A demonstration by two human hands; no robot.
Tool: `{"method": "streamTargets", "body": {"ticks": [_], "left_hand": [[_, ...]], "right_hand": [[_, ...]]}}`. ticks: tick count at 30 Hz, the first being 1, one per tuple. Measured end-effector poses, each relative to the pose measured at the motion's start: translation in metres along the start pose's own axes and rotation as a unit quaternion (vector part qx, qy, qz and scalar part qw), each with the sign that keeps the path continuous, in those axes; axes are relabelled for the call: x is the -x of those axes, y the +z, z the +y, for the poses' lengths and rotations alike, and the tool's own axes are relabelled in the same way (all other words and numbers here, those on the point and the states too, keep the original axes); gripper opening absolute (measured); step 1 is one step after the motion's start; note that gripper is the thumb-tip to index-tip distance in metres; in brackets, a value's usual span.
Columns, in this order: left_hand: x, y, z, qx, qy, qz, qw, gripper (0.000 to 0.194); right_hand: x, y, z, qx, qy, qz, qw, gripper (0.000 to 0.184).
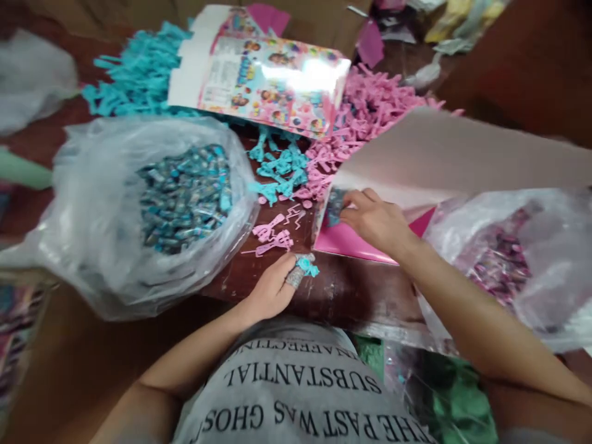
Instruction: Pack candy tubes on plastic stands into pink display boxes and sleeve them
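Note:
My left hand (272, 287) is closed near the table's front edge, with a small turquoise plastic figure (306, 266) in its fingers. Against those fingers is also a grey patterned bit (294, 277), too blurred to name. Into an open pink box (351, 242) with a raised grey-white flap reaches my right hand (377, 219), its fingers pinched on a small blue foil packet (335, 202). Several pink plastic figures (274, 237) lie on the table just beyond my left hand.
On the left stands a clear bag (102, 185) of blue packets; on the right, another bag (555, 240) holds pink ones. Behind are heaps of turquoise pieces (139, 74) and pink pieces (370, 102). A printed carton (277, 80) lies across them. The tabletop (342, 290) is dark red.

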State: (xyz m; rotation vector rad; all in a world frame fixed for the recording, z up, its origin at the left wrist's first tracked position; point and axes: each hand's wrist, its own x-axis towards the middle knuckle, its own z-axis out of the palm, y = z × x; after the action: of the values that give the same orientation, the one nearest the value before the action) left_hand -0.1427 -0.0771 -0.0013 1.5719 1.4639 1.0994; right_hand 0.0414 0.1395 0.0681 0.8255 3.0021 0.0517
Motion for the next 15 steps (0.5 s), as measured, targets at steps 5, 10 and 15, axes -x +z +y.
{"method": "streamTargets", "body": {"ticks": [5, 10, 15], "left_hand": [[0.028, -0.034, -0.005, 0.025, -0.051, 0.093, 0.994, 0.028], [0.062, -0.049, -0.012, 0.042, -0.111, 0.161, 0.98, 0.028], [0.05, -0.046, -0.017, 0.041, -0.107, 0.168, 0.979, 0.03]], "right_hand": [[0.004, -0.001, 0.004, -0.016, -0.038, 0.055, 0.998, 0.033], [0.018, -0.004, 0.005, -0.072, 0.058, 0.133, 0.987, 0.038], [0.029, 0.001, 0.005, -0.177, 0.106, 0.155, 0.966, 0.036]]}}
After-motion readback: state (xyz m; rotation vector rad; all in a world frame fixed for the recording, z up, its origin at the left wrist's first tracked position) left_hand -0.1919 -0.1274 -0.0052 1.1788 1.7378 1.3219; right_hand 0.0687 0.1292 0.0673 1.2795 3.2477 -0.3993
